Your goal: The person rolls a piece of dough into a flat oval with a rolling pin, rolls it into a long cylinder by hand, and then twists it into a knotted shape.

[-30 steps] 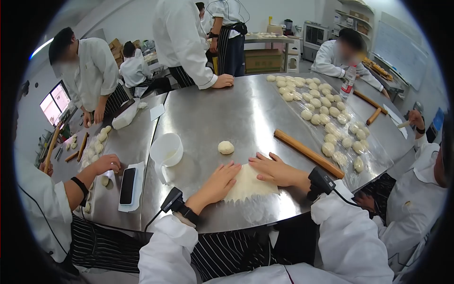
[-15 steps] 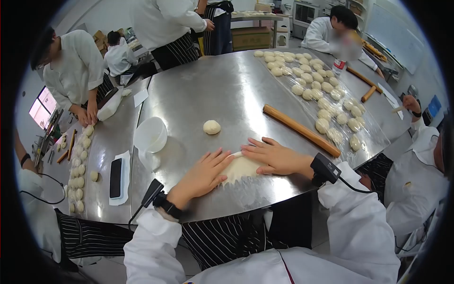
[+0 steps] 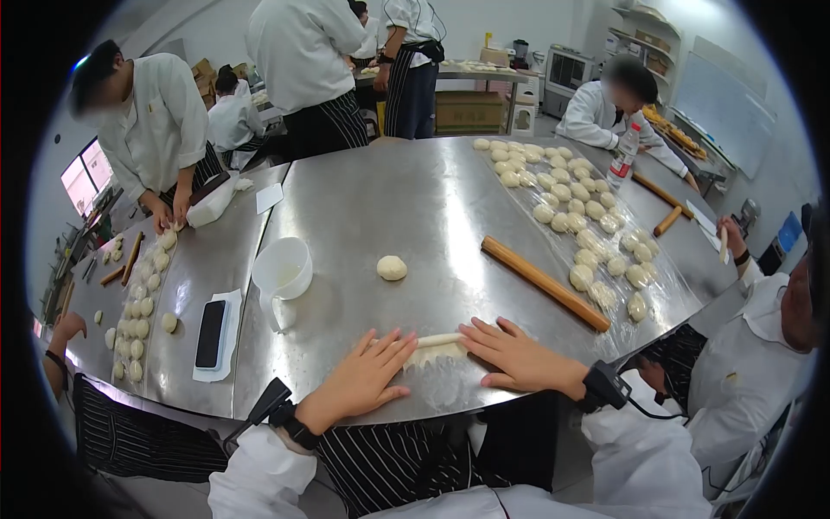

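A pale dough piece [image 3: 439, 349] lies near the front edge of the steel table [image 3: 372, 195], its far side a narrow roll and its near side a thin, ragged sheet. My left hand [image 3: 367, 378] rests flat with fingers spread on the left end of the roll. On the right end lie the fingers of my right hand [image 3: 519, 356], also spread out. Both palms face down. Beyond the roll sits a round dough ball [image 3: 392, 268], touched by neither hand.
A white plastic jug [image 3: 283, 268] and a phone [image 3: 210, 335] stand left. A wooden rolling pin [image 3: 545, 284] lies right, beside many dough balls on plastic film [image 3: 683, 298]. A bottle [image 3: 623, 156] stands behind them. Several people in white surround the table.
The dough's far edge has become a longer, narrower roll and its flat part has shrunk. My hands sit lower in view, as does the table, since the camera has tilted up.
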The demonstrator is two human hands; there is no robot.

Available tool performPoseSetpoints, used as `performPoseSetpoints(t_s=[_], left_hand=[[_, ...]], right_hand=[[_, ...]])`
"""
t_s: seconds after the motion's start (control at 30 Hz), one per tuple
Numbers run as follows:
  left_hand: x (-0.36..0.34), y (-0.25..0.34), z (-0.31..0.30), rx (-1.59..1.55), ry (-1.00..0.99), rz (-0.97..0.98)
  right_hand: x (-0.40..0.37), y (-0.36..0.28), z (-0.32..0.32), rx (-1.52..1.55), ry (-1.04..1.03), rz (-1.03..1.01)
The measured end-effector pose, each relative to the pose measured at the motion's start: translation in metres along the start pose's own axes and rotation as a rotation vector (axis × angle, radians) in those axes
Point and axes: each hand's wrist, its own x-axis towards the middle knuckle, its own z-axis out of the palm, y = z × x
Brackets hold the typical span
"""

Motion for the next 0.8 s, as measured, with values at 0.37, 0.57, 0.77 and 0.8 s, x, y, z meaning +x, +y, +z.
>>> performPoseSetpoints(t_s=[0.37, 0.57, 0.77, 0.8], left_hand=[[0.011, 0.02, 0.013, -0.057, 0.072, -0.05], [-0.027, 0.047, -0.003, -0.199, 0.053, -0.182], [0.028, 0.04, 0.026, -0.014, 0.161, -0.084], [0.023, 0.043, 0.026, -0.011, 0.149, -0.082]], right_hand=[[0.018, -0.02, 0.016, -0.015, 0.117, 0.053], [-0.033, -0.042, -0.003, 0.206, 0.01, 0.094], [0.028, -0.055, 0.013, 0.115, 0.195, 0.127], [0.029, -0.056, 0.024, 0.127, 0.165, 0.118]])
